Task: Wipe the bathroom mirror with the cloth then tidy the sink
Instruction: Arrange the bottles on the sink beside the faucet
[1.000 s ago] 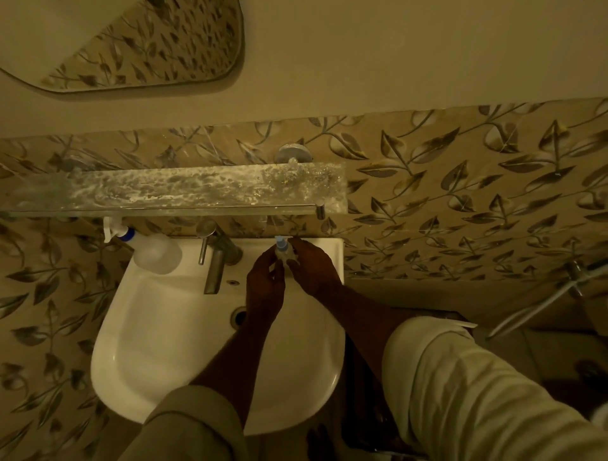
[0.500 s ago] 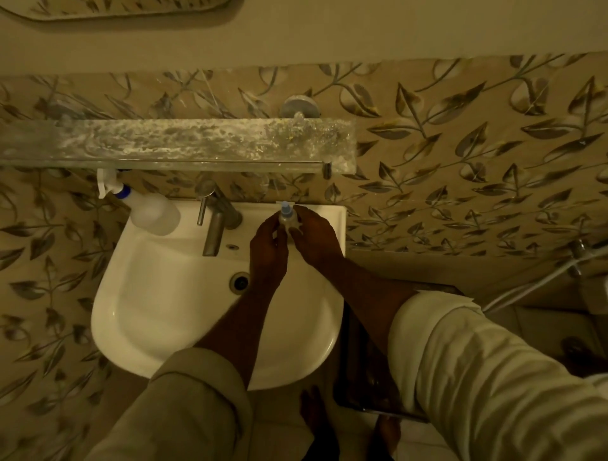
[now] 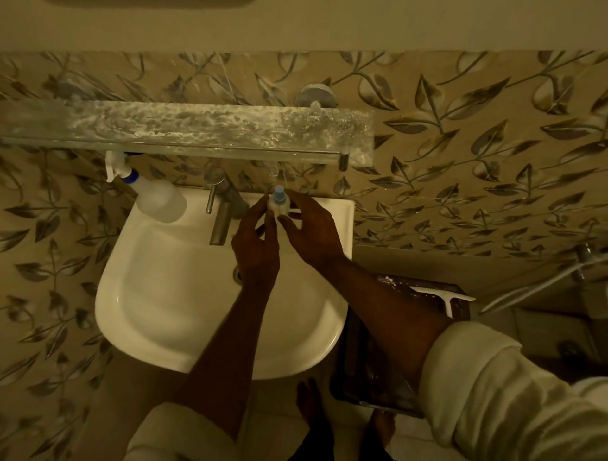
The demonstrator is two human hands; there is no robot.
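Note:
A white sink [image 3: 164,296] hangs on the leaf-patterned wall. At its back right rim stands a small bottle with a blue cap [image 3: 279,200]. My left hand [image 3: 258,245] and my right hand [image 3: 312,230] meet around this bottle, fingertips touching its sides. A white spray bottle [image 3: 158,199] with a blue collar sits on the sink's back left corner. The metal tap [image 3: 221,217] stands between the two bottles. No cloth shows. Only the mirror's bottom edge [image 3: 148,2] shows at the top.
A stained glass shelf [image 3: 184,126] juts out just above the tap and bottles. A dark box [image 3: 427,296] with a white squeegee on it stands right of the sink. A hose [image 3: 539,283] runs along the right wall. My bare feet stand below the basin.
The view has tilted down, so the mirror has slid out at the top and the feet have come in. Both hands have stayed on the small bottle at the sink's back rim.

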